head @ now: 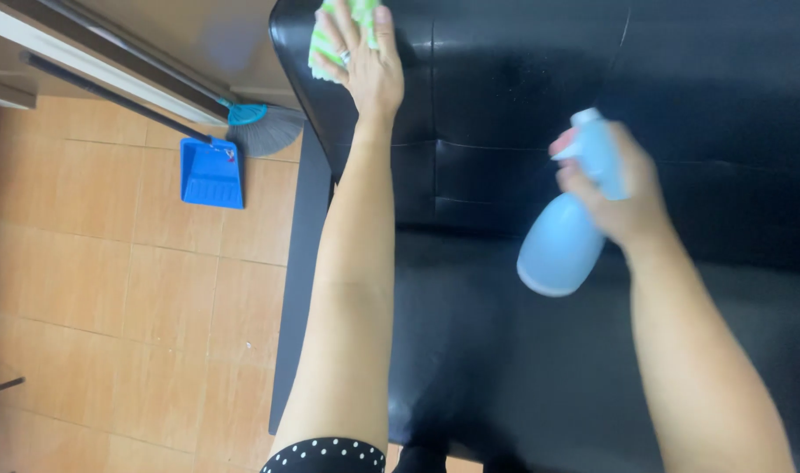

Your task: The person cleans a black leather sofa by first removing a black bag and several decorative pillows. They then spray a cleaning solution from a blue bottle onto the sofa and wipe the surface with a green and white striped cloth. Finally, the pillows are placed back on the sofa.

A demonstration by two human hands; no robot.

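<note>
the left hand (365, 57) was at the top of the frame, left of centre, with the arm stretched out nearly straight from the lower edge up the picture. its palm faced down and its fingers (334, 31) lay flat and slightly spread, pressed onto a green cloth (340, 26). the cloth was bunched under the fingers, with part of it showing past the fingertips and on the left side of the hand. a ring showed on one finger. cloth and hand rested on the upper left corner of a black sofa (505, 368), whose glossy padded surface filled the centre and right of the frame.

the right hand (623, 188) was right of centre, in the upper half, with the forearm running in from the lower right corner. it was closed round the neck of a pale blue spray bottle (562, 241). the bottle was tilted, its rounded body hanging down and to the left of the hand, its nozzle end up by the fingers. the bottle was held above the sofa seat, apart from it. hand and bottle were motion-blurred, so the finger placement on the trigger could not be told.

at upper left, on the tan tiled floor (111, 289), a blue dustpan (212, 172) lay just beside a broom (264, 127) with grey bristles.
</note>
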